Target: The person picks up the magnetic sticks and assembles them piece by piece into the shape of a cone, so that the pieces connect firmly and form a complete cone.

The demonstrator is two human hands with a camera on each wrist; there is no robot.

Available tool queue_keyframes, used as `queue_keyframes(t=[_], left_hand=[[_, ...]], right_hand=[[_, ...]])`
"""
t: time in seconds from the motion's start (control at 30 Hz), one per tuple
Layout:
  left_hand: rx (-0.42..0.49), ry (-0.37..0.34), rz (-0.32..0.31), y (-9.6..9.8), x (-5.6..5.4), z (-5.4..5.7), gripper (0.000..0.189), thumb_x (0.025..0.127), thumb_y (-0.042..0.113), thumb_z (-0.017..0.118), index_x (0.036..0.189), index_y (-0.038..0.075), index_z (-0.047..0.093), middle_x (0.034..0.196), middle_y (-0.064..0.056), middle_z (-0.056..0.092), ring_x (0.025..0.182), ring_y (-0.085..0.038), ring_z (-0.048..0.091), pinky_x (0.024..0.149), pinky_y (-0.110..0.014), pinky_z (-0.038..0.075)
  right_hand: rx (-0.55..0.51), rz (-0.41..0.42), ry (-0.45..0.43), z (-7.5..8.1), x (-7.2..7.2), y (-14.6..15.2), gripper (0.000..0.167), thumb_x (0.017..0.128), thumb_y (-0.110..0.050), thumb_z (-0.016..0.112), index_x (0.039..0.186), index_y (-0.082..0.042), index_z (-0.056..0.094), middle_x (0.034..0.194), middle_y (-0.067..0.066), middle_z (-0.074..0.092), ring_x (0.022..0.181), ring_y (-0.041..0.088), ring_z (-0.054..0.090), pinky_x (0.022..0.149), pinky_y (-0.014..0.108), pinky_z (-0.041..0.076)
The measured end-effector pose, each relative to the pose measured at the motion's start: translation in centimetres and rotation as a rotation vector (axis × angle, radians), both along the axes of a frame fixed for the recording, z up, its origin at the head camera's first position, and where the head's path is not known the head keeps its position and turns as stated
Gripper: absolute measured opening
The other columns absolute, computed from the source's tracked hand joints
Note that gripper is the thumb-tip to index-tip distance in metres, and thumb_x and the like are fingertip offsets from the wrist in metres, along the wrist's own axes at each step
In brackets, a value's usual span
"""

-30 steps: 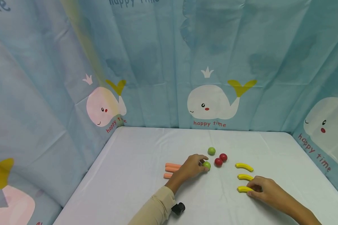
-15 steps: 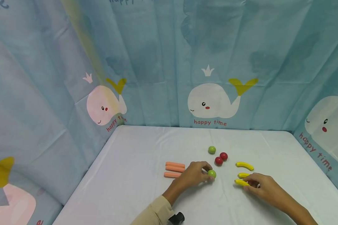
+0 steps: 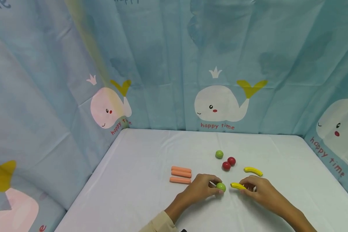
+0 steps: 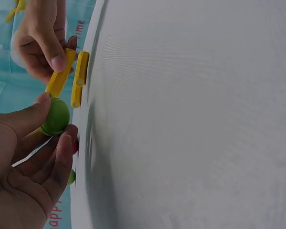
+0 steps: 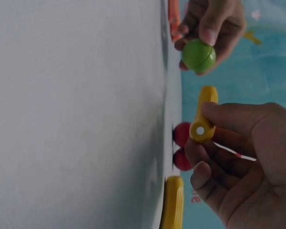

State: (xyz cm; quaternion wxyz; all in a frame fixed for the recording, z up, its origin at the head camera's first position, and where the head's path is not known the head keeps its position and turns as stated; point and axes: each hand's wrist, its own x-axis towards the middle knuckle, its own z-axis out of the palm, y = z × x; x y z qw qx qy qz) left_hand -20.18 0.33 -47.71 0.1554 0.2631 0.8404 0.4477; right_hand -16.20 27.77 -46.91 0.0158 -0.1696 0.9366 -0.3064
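My left hand [image 3: 201, 188] pinches a small glossy green ball [image 3: 220, 187] between thumb and fingers; a groove runs down its side in the right wrist view. To its right, my right hand [image 3: 263, 190] grips one end of a small yellow toy banana [image 3: 237, 186]. The banana's free end points left toward the ball, with a short gap between them in the head view. Both things appear lifted off the table in the wrist views. Another toy banana [image 3: 253, 171] lies behind my right hand. A further banana [image 4: 76, 97] shows in the left wrist view but is hidden in the head view.
Several orange sticks [image 3: 181, 174] lie left of my left hand on the white-covered table [image 3: 127, 193]. Two red balls [image 3: 226, 166] and a second green ball [image 3: 219, 154] sit farther back. A blue whale-print curtain [image 3: 162, 64] borders the table.
My left hand has drawn the green ball toward me and slightly right. My right hand has lifted the nearest banana and carried it left, toward the ball.
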Motion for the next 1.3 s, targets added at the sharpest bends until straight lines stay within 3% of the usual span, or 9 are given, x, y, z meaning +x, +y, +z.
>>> queue_keyframes(t=[0.3, 0.6, 0.83, 1.13, 1.3], left_hand=[[0.003, 0.016, -0.004, 0.2, 0.2, 0.0, 0.033, 0.091, 0.026, 0.086, 0.122, 0.015, 0.078, 0.109, 0.012, 0.076, 0.088, 0.004, 0.067, 0.077, -0.016, 0.055], [-0.018, 0.027, -0.016, 0.4, 0.1, 0.1, 0.034, 0.092, 0.026, 0.085, 0.123, 0.014, 0.078, 0.109, 0.012, 0.076, 0.087, 0.004, 0.066, 0.077, -0.016, 0.055], [-0.082, 0.100, -0.054, 0.6, -0.1, 0.0, 0.038, 0.093, 0.027, 0.084, 0.127, 0.012, 0.078, 0.101, 0.011, 0.072, 0.089, 0.005, 0.061, 0.080, -0.016, 0.052], [-0.078, 0.066, -0.013, 0.9, 0.0, -0.3, 0.031, 0.094, 0.023, 0.083, 0.122, 0.010, 0.077, 0.107, 0.010, 0.073, 0.089, 0.004, 0.062, 0.081, -0.018, 0.053], [-0.108, 0.091, -0.033, 1.0, -0.2, -0.2, 0.028, 0.095, 0.021, 0.082, 0.121, 0.011, 0.079, 0.105, 0.010, 0.072, 0.094, 0.003, 0.060, 0.083, -0.018, 0.052]], right_hand=[[-0.028, 0.069, 0.026, -0.3, 0.1, -1.3, 0.019, 0.092, -0.018, 0.083, 0.108, -0.013, 0.076, 0.093, -0.015, 0.065, 0.078, -0.003, 0.052, 0.068, 0.022, 0.052], [-0.036, 0.072, 0.020, -0.5, 0.1, -1.3, 0.018, 0.092, -0.018, 0.083, 0.108, -0.013, 0.076, 0.092, -0.015, 0.065, 0.078, -0.003, 0.053, 0.068, 0.022, 0.051], [-0.044, 0.074, -0.046, -0.7, 0.2, -1.2, 0.021, 0.092, -0.020, 0.083, 0.109, -0.010, 0.077, 0.089, -0.013, 0.065, 0.077, -0.002, 0.054, 0.067, 0.023, 0.051], [-0.044, 0.052, -0.180, -0.7, 0.4, -1.7, 0.031, 0.090, -0.024, 0.085, 0.113, -0.006, 0.076, 0.084, -0.008, 0.062, 0.074, 0.002, 0.053, 0.065, 0.022, 0.049], [-0.040, 0.037, -0.227, -0.7, 0.5, -1.9, 0.032, 0.090, -0.026, 0.085, 0.112, -0.005, 0.077, 0.083, -0.007, 0.063, 0.072, 0.004, 0.054, 0.065, 0.022, 0.049]])
